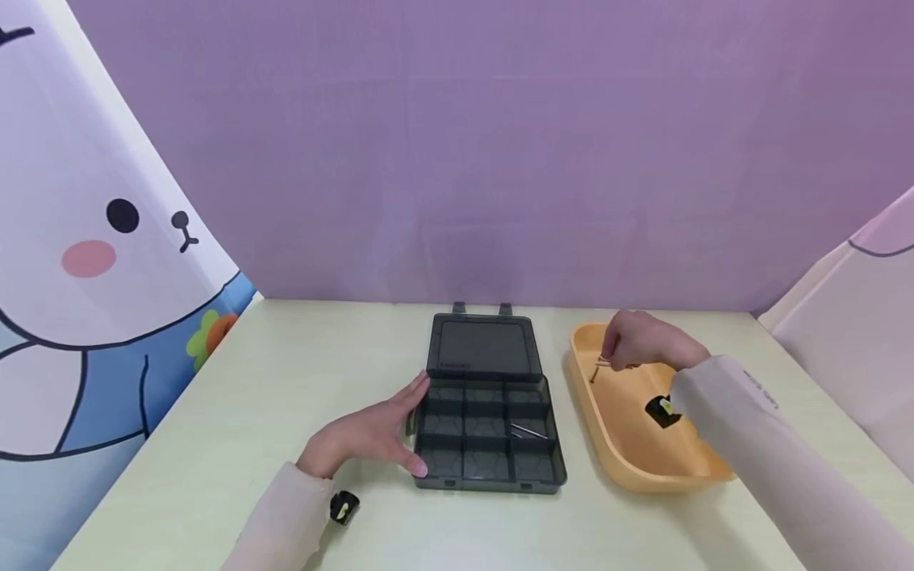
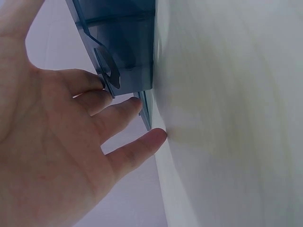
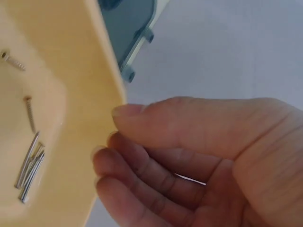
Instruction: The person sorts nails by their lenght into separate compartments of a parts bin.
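Observation:
My left hand [image 1: 371, 432] rests against the left side of a dark translucent compartment box [image 1: 488, 485], fingers spread, thumb at its front corner. The box's lid [image 1: 484, 342] lies folded back behind it. A few shiny nails [image 1: 528, 431] lie in a right-hand compartment. Over the far left part of an orange-yellow tray [image 1: 643, 476], my right hand [image 1: 639, 341] hangs with fingers loosely curled. Thumb and fingertips stand slightly apart in the right wrist view, with nothing visible between them. Beyond the fingertips, several nails [image 3: 29, 175] and a screw [image 3: 29, 113] lie on the tray floor.
Another screw [image 3: 13, 61] lies farther along the tray. Tray and box stand side by side on a pale table [image 1: 300, 349], with a strip of tabletop between them. A purple cloth [image 1: 457, 159] rises behind the table, and printed cloth [image 1: 93, 238] hangs at the left.

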A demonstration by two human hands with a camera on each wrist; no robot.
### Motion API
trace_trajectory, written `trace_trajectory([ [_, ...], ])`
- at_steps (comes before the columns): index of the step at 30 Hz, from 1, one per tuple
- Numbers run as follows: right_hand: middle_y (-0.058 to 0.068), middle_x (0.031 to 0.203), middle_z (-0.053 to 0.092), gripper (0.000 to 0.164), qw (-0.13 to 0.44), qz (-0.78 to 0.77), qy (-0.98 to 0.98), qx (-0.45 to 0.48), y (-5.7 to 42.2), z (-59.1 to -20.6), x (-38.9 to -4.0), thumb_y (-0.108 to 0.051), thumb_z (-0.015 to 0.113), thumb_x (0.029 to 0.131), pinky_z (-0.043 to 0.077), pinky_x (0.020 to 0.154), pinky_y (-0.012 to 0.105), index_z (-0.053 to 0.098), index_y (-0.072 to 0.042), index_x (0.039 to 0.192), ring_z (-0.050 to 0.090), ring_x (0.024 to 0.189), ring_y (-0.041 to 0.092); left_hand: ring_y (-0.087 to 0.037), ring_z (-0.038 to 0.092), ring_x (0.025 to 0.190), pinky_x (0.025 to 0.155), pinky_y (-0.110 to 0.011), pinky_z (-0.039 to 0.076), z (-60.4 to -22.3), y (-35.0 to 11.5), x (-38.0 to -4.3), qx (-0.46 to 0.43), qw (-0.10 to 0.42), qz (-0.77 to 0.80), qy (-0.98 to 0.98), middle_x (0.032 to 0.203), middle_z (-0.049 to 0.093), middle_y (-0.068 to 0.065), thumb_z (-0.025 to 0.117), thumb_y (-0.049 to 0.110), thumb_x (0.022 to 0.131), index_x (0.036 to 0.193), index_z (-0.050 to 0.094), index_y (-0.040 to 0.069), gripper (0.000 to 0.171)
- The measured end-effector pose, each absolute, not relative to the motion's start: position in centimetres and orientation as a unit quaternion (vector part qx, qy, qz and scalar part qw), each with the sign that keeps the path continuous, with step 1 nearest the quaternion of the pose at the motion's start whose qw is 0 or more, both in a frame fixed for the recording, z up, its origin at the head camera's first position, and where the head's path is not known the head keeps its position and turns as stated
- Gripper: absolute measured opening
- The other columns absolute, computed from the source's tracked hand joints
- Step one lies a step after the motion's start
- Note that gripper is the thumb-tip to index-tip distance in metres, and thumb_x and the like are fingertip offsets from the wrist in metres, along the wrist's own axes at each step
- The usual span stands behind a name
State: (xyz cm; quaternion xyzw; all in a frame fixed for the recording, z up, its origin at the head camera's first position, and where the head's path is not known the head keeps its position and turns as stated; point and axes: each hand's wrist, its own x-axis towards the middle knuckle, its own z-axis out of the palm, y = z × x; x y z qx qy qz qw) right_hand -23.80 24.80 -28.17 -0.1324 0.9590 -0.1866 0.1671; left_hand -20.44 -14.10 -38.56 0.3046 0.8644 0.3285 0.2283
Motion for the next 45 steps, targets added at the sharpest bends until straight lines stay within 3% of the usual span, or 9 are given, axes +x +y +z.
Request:
trace_trajectory([
  [20, 0.006, 0.074, 0.064, 0.022, 0.162, -0.198, 0.961, -0.108, 27.1, -31.0, -26.3, 0.006, 0.06, 0.073, 0.045, 0.058, 0.029, 0.068, 0.005, 0.093, 0.05, 0.061, 0.014, -0.031, 0.002, 0.148, 0.115, -0.051, 0.022, -38.3, -13.9, -20.5, 0.305, 0.23, 0.328, 0.864, 0.161, -0.011, -0.011, 0.083, 0.041, 0.069, 0.152, 0.0, 0.001, 0.124],
  [29, 0.007, 0.079, 0.063, 0.023, 0.174, -0.19, 0.962, -0.092, 28.1, -32.6, -27.3, 0.004, 0.062, 0.072, 0.045, 0.058, 0.028, 0.068, 0.004, 0.094, 0.05, 0.063, 0.013, -0.034, 0.002, 0.147, 0.115, -0.052, 0.021, -38.3, -13.9, -20.4, 0.305, 0.235, 0.332, 0.861, 0.16, -0.01, -0.013, 0.083, 0.039, 0.07, 0.152, -0.001, -0.001, 0.124],
  [39, 0.011, 0.086, 0.067, 0.02, 0.141, -0.186, 0.965, -0.122, 28.8, -34.4, -28.5, 0.005, 0.064, 0.07, 0.047, 0.061, 0.029, 0.068, 0.001, 0.089, 0.053, 0.07, 0.016, -0.032, 0.002, 0.148, 0.115, -0.051, 0.021, -38.4, -14.0, -20.5, 0.3, 0.234, 0.326, 0.865, 0.161, -0.01, -0.011, 0.083, 0.04, 0.07, 0.152, 0.0, 0.002, 0.123],
  [45, 0.008, 0.084, 0.067, 0.021, 0.136, -0.17, 0.968, -0.122, 29.0, -35.2, -28.8, 0.004, 0.065, 0.069, 0.047, 0.062, 0.029, 0.069, -0.001, 0.088, 0.055, 0.07, 0.016, -0.033, 0.001, 0.147, 0.115, -0.052, 0.02, -38.3, -14.2, -20.5, 0.306, 0.235, 0.326, 0.863, 0.16, -0.01, -0.013, 0.082, 0.044, 0.07, 0.152, -0.001, 0.001, 0.124],
])
